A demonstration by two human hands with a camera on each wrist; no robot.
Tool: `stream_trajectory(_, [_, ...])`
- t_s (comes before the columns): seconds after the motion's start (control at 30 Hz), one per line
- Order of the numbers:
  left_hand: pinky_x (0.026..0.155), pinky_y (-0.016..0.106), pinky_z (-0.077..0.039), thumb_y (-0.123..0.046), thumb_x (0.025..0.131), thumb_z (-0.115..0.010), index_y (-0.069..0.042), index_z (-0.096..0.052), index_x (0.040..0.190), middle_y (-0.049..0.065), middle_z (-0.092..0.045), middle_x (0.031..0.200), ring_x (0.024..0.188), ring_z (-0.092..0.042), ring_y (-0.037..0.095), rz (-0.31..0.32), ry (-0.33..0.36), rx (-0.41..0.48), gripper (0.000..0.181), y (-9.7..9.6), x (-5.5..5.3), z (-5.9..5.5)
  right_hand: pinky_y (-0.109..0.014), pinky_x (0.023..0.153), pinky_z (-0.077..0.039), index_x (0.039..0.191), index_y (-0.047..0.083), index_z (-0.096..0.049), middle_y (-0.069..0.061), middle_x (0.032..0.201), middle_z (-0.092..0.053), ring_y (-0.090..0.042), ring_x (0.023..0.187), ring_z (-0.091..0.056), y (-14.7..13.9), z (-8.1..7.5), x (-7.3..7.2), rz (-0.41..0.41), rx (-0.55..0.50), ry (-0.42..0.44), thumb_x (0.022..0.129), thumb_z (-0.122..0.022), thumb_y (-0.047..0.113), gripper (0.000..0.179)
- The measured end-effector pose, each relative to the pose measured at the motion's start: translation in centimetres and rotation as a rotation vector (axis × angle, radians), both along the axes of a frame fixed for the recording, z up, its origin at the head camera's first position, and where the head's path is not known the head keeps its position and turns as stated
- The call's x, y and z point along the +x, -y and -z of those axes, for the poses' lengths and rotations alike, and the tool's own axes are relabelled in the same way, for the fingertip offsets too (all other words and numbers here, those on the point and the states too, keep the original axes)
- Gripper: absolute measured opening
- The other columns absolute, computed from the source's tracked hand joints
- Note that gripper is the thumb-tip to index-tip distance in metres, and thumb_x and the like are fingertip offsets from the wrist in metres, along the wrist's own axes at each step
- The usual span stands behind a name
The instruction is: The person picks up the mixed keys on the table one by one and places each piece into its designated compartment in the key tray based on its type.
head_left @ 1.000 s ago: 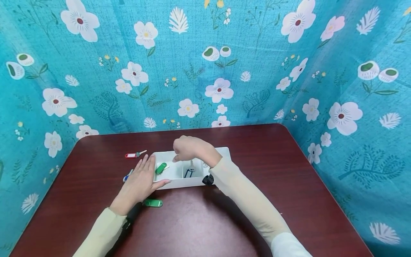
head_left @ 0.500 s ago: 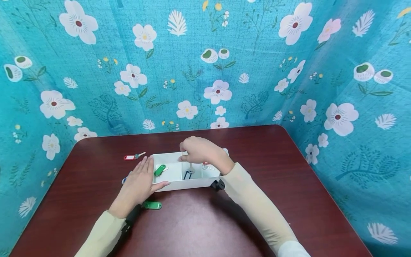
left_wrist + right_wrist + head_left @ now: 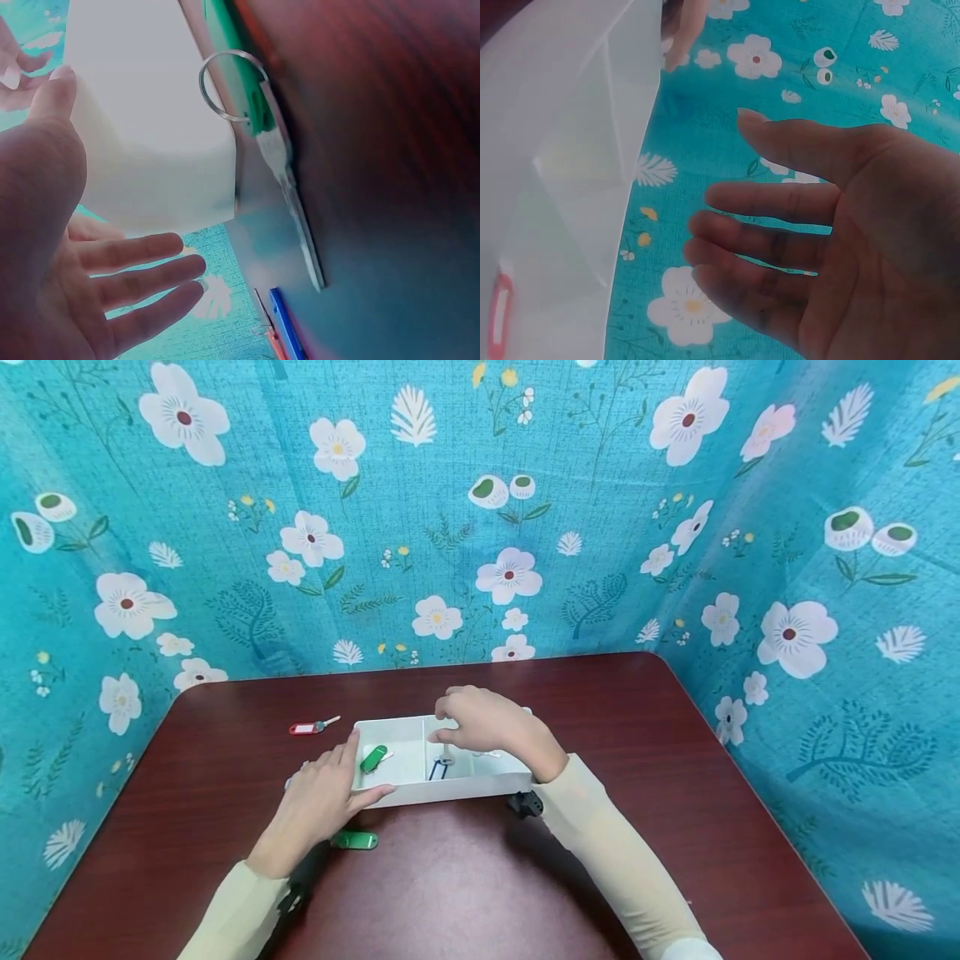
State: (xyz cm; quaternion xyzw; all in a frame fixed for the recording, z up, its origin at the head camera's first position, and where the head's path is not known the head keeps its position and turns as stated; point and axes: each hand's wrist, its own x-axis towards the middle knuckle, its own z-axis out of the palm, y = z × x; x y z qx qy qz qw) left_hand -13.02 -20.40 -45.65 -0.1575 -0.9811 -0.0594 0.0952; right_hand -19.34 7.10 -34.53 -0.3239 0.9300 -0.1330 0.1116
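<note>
The white tray (image 3: 442, 792) is sitting on the worktop (image 3: 465, 885); I'm watching the left hand (image 3: 322, 789) touching its left end and the right hand (image 3: 487, 722) hovering above it, fingers (image 3: 146, 279) standing wide on both.

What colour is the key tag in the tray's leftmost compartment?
Green; that key tag shows best in the head view.

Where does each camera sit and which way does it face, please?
Head: on the head, facing forward and down at the white tray; left hand, right hand and sleeves show.
Left wrist: on that wrist, facing the tray's outside and a green-tagged key; both hands show.
Right wrist: on that wrist, facing the tray and flowered curtain; both hands show.
Head and right wrist share tray and curtain.
</note>
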Motion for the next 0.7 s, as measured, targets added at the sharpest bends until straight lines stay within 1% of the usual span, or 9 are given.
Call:
stream_trajectory(0.1, [0.076,0.052,-0.065,-0.072,0.087,-0.07,0.002,-0.043,0.156,0.025,-0.069,0.129,0.103,-0.071,0.037,-0.007,0.012,0.0,0.105,0.1,0.3,-0.1,-0.04,0.097,-0.06,0.129,0.005,-0.073,-0.011,0.126,-0.072,-0.022,0.112,-0.069,-0.5,0.3,0.2,0.011,-0.008,0.007,0.1,-0.073,0.035,0.042])
stream_trajectory(0.23, [0.082,0.052,-0.065,-0.07,0.088,-0.071,0.002,-0.047,0.154,0.025,-0.067,0.134,0.112,-0.069,0.038,0.004,-0.006,-0.011,0.101,0.5,0.5,0.0,-0.039,0.097,-0.06,0.13,0.006,-0.072,-0.009,0.127,-0.071,-0.022,0.112,-0.069,-1.3,0.5,0.5,0.023,-0.017,0.011,0.1,-0.072,0.036,0.042])
stream_trajectory(0.33, [0.088,0.054,-0.064,-0.069,0.088,-0.071,0.002,-0.046,0.155,0.025,-0.067,0.135,0.115,-0.069,0.039,0.012,-0.028,-0.003,0.101,0.8,0.7,0.0,-0.04,0.098,-0.06,0.134,0.007,-0.07,-0.01,0.132,-0.069,-0.023,0.116,-0.068,-1.8,0.8,0.6,0.044,-0.025,0.022,0.101,-0.072,0.036,0.044])
stream_trajectory(0.43, [0.087,0.055,-0.064,-0.07,0.088,-0.071,0.003,-0.044,0.155,0.026,-0.066,0.136,0.115,-0.069,0.04,0.005,-0.037,0.017,0.102,1.1,1.0,0.0,-0.042,0.099,-0.06,0.138,0.007,-0.067,-0.012,0.137,-0.067,-0.024,0.117,-0.069,-2.4,1.2,0.7,0.064,-0.032,0.026,0.101,-0.072,0.036,0.048])
stream_trajectory(0.57, [0.082,0.054,-0.065,-0.069,0.089,-0.071,0.004,-0.046,0.153,0.026,-0.066,0.136,0.114,-0.07,0.041,-0.024,-0.017,0.034,0.1,1.5,1.5,0.1,-0.044,0.101,-0.06,0.142,0.006,-0.063,-0.015,0.142,-0.065,-0.026,0.121,-0.068,-3.2,2.0,0.7,0.08,-0.034,0.019,0.101,-0.072,0.036,0.052])
stream_trajectory(0.7, [0.087,0.059,-0.063,-0.07,0.091,-0.067,0.004,-0.047,0.151,0.027,-0.065,0.138,0.119,-0.068,0.045,-0.062,0.042,0.049,0.097,1.8,2.3,0.2,-0.046,0.106,-0.058,0.144,0.005,-0.061,-0.014,0.145,-0.062,-0.028,0.129,-0.064,-4.0,2.9,0.9,0.1,-0.025,0.002,0.1,-0.072,0.037,0.055])
